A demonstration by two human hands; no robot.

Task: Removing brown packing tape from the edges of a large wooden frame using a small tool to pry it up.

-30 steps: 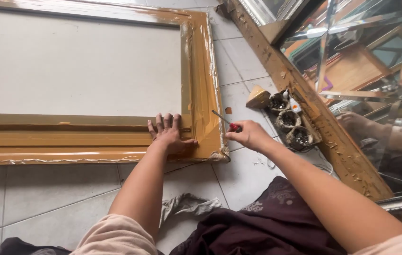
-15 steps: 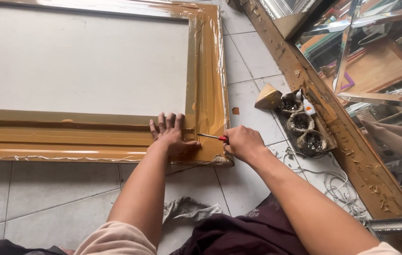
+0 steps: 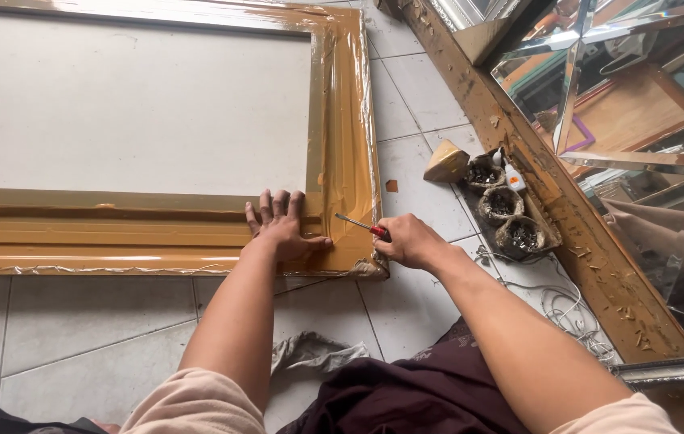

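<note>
A large golden-brown wooden frame point(image 3: 117, 233) wrapped in clear plastic lies flat on the tiled floor, with a pale panel inside it. My left hand point(image 3: 281, 225) presses flat on the frame's lower rail near its bottom right corner, fingers spread. My right hand point(image 3: 410, 239) grips a small screwdriver point(image 3: 358, 225) with a red handle. Its metal tip points left and touches the frame's corner, just right of my left thumb.
A wooden beam point(image 3: 535, 177) runs diagonally along the right, with mirror panels point(image 3: 639, 96) beyond it. Three small round pots point(image 3: 503, 205), a wooden wedge point(image 3: 446, 163) and white cable point(image 3: 559, 309) lie beside it. A grey rag point(image 3: 310, 354) lies near my lap.
My right hand has brought the screwdriver leftward from the floor tile onto the frame's corner. My left hand has stayed pressed on the rail. The camera view has shifted slightly.
</note>
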